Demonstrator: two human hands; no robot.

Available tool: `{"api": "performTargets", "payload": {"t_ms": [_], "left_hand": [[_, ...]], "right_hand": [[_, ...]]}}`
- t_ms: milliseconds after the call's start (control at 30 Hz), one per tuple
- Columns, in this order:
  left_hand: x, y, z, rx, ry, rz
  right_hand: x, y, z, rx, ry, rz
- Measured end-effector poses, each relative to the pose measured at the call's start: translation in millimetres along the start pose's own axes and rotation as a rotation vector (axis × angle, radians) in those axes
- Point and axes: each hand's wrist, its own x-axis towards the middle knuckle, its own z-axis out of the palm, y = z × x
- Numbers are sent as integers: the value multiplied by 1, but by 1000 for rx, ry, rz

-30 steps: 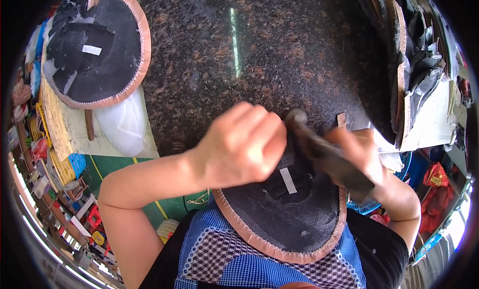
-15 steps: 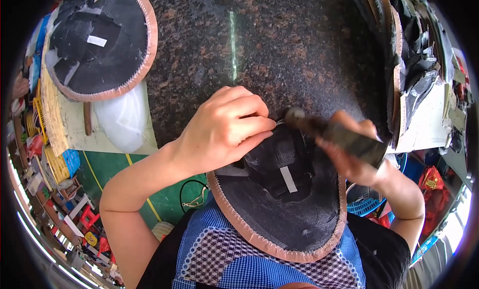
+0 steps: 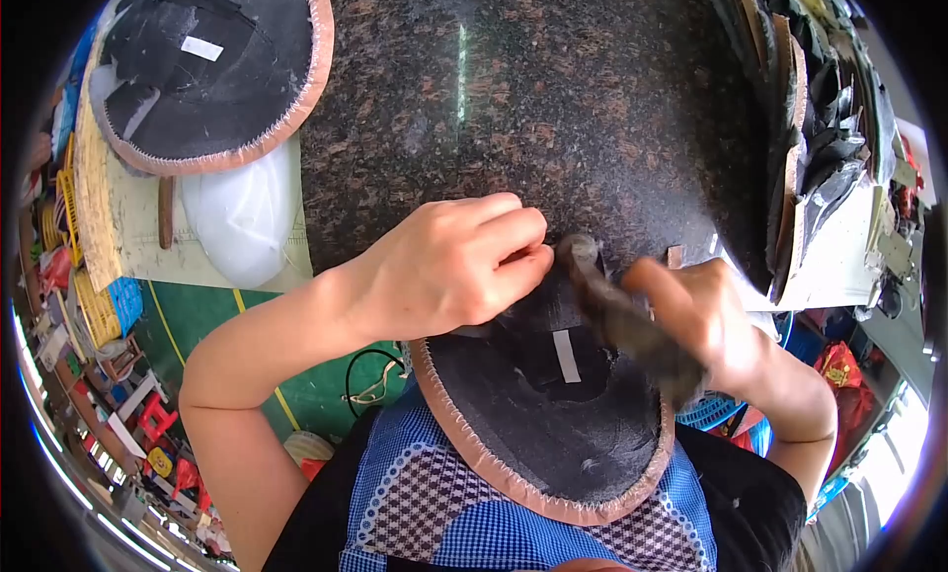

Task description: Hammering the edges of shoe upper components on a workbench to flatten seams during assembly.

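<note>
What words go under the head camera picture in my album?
Left hand at the far end of a tan-rimmed black pad, right hand holding a blurry dark tool.

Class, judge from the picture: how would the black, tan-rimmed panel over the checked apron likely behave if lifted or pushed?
The black panel is probably fairly stiff, since its stitched tan rim holds a smooth curve over the apron. Its matte, scuffed surface suggests it isn't very slippery. With its broad face up, it seems unlikely to roll.

Bright, edge-warped view, tool (image 3: pixel 634 325) blurred (motion, probably)
</note>
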Motion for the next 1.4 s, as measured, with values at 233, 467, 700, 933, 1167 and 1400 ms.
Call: {"api": "performTargets", "payload": {"t_ms": [233, 467, 700, 933, 1167, 1400], "left_hand": [[10, -21, -9, -76, -57, 63], [8, -27, -16, -50, -149, 110], [-8, -25, -8, 123, 12, 278], [-21, -28, -6, -9, 98, 141], [-37, -5, 4, 174, 185, -3], [-41, 4, 15, 45, 378, -197]], "right_hand": [[6, -9, -4, -27, -34, 17], [8, -3, -5, 134, 72, 170], [15, -3, 8, -14, 10, 3], [30, -13, -4, -85, 33, 20], [37, -7, 10, 113, -12, -34], [40, -4, 2, 22, -13, -22]]}}
